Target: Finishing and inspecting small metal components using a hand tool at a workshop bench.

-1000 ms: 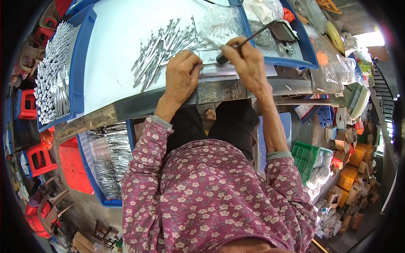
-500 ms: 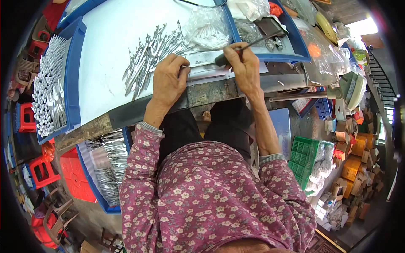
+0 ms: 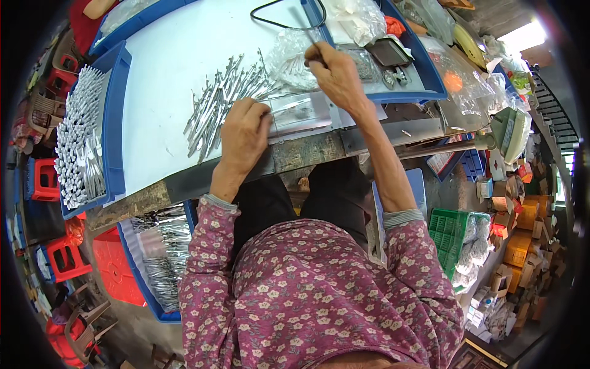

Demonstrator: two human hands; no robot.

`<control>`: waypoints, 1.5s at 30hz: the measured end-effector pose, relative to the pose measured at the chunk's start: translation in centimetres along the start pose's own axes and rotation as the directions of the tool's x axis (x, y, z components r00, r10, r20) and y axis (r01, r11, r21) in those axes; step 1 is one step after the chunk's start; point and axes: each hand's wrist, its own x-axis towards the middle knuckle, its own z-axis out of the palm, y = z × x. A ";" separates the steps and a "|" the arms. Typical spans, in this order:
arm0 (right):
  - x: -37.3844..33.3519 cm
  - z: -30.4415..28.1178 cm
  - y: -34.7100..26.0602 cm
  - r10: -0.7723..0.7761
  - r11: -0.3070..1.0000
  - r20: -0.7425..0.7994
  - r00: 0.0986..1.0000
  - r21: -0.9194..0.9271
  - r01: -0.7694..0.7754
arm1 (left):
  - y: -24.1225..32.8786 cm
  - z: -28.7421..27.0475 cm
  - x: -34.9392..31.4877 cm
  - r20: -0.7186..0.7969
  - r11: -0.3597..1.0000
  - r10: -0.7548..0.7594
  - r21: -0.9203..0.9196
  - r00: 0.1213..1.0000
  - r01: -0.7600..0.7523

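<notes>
Head view: loose metal pieces (image 3: 216, 111) on a counter (image 3: 307, 151), eleven o'clock, likely work left.
Left hand (image 3: 243, 136), just beside them, curled, contents unclear; right hand (image 3: 339, 79), one o'clock, grips a slim tool (image 3: 312, 39). Ten o'clock's blue tray (image 3: 115, 117) is packed, perhaps finished.

Workshop: worn bench (image 3: 307, 150), piled metal parts (image 3: 220, 112)

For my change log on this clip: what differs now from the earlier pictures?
The right hand moved forward and slightly left, still gripping the thin-shafted tool, whose shaft swung from pointing right to pointing forward. The left hand stayed beside the metal parts.
</notes>
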 end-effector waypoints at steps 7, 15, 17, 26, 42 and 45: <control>2.5 5.1 3.8 -0.015 0.923 0.171 0.985 -0.376 0.080 | -4.0 -6.0 -1.7 -0.113 0.948 -0.318 -0.044 0.941 0.315; 2.5 6.0 4.0 -0.002 0.872 0.236 0.972 -0.476 0.118 | -11.2 -9.3 -5.0 -0.269 0.829 -0.413 0.285 0.870 0.482; 2.6 6.1 4.3 -0.020 0.851 0.256 0.966 -0.503 0.151 | -12.6 -9.1 -5.4 -0.306 0.767 -0.440 0.362 0.845 0.530; 2.7 5.6 3.9 -0.038 0.786 0.338 0.940 -0.571 0.237 | -12.4 -9.2 -5.1 -0.403 0.501 -0.562 0.529 0.723 0.685; 1.7 4.4 2.8 -0.161 0.790 0.252 0.954 -0.546 0.278 | -11.6 -6.4 -4.5 -0.098 0.847 -0.500 0.150 0.860 0.509; 1.5 3.9 2.3 -0.150 0.813 0.223 0.963 -0.527 0.248 | -11.4 -6.3 -4.6 -0.117 0.871 -0.423 0.221 0.899 0.439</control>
